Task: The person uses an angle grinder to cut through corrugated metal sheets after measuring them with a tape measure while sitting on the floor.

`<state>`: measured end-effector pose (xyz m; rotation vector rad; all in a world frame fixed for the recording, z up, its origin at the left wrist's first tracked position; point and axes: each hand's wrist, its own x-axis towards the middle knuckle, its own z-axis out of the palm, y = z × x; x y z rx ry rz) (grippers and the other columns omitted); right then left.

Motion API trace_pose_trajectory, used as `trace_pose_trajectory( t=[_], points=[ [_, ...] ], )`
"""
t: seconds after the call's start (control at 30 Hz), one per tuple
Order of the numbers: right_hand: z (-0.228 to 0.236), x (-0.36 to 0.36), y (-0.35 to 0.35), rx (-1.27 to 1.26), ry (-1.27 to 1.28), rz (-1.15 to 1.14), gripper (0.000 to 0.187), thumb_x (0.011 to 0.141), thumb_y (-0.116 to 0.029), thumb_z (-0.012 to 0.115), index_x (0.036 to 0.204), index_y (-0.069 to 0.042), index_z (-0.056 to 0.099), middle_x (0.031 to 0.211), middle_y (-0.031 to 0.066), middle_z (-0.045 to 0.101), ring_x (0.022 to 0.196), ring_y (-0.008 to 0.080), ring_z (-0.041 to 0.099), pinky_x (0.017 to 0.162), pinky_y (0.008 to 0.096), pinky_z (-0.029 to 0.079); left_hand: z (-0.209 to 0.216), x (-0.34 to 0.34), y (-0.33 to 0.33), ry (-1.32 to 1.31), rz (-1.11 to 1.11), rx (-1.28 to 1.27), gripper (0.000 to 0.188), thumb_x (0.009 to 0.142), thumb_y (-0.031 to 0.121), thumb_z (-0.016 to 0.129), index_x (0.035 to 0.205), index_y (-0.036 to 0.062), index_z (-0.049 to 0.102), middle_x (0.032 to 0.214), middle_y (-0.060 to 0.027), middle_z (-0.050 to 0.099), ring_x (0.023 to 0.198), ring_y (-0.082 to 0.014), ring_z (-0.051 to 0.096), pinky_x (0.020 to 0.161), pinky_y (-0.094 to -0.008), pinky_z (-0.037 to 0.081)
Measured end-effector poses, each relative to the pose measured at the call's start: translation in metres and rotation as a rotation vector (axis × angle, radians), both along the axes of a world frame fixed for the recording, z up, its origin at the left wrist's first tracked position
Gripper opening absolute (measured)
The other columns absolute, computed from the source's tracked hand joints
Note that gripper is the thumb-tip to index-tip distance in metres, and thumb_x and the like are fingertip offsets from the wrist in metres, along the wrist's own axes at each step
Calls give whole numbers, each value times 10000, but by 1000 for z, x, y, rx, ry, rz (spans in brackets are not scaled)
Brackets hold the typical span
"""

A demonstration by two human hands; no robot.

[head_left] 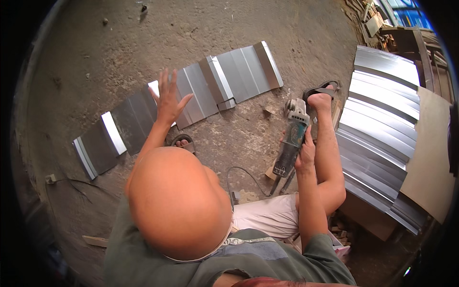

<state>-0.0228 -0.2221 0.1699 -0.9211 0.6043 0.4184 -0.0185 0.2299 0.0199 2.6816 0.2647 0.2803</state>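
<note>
Left hand spread wide, empty, sheet beneath it, touch unclear, right hand curled around grinder, mostly to its left.

The grinder conceals part of the right hand. Left hand obscures part of the metal sheeting. Left knee covers part of the left foot.

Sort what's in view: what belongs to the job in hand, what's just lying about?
Apparently in the job:
angle grinder, in right hand
ribbed metal sheeting, by left hand

Seemingly lying about:
tan board
scrap wood
right-side silvery sheets, perhaps spare
</note>
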Motion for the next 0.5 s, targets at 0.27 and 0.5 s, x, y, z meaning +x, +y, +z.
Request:
trace_pose_trajectory(
  t=[0.27, 0.5],
  points=[
    [33, -15, 13, 61, -144, 95, 730, 1045, -673, 360, 1236, -17, 614, 990, 181, 725, 798, 308, 751, 670, 429, 642, 27, -76, 82, 265, 268, 48, 910, 885, 568, 732, 1602, 168, 338, 1620, -126, 371, 1538, -312, 269, 1187, -716, 136],
    [36, -13, 21, 155, -218, 65, 671, 1077, -585, 343, 1258, 9, 595, 1039, 209, 711, 856, 351, 745, 768, 514, 638, 26, -56, 88, 212, 128, 7, 803, 907, 524, 725, 1547, 136, 433, 1576, -131, 450, 1502, -285, 355, 1205, -667, 175]
  ],
)
